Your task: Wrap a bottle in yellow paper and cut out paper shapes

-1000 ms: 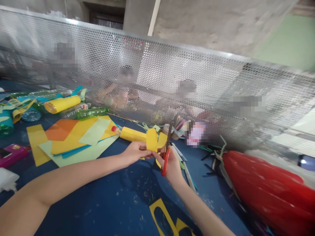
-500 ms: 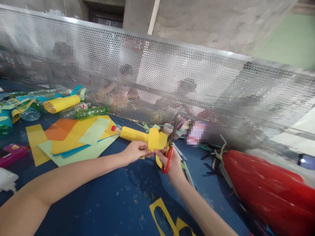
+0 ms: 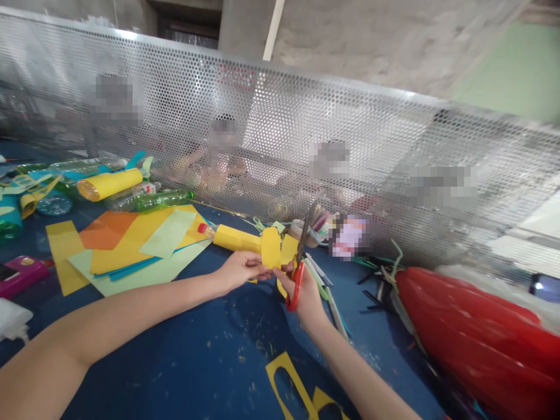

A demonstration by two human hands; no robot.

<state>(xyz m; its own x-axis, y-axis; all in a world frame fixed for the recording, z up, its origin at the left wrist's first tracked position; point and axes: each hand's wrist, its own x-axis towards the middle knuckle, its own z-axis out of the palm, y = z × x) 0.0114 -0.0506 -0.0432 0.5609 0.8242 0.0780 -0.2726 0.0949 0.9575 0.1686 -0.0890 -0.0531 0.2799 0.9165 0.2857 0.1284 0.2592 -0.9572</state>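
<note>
Across the far side stands a perforated metal screen (image 3: 376,128), with people blurred behind it, and in front of it spreads a blue tabletop (image 3: 175,361). A glossy red bag (image 3: 472,326) slumps at the right, and a fan of coloured sheets (image 3: 170,236) lies to the left. Just right of those sheets I can see a red-capped bottle wrapped in yellow paper (image 3: 238,239), lying beyond the fingers. The left hand (image 3: 240,272) comes in from the left and pinches the lower edge of the cut-out between thumb and fingers. The right hand (image 3: 310,297) grasps the scissors (image 3: 299,277), its thumb tip meeting that same edge; they have red handles and dark blades that point up and away. Nearer me lies a yellow frame (image 3: 300,385) with an oval hole. The cut-out (image 3: 270,248) itself is held up near the middle of the table, left of the scissors: plain, bright yellow, taller than wide, rounded at the top, its flat face turned this way. A smaller yellow piece (image 3: 289,248) shows behind it. Compared with half a second ago, cut-out and scissors have both shifted slightly left, and the hands keep the same hold.
</note>
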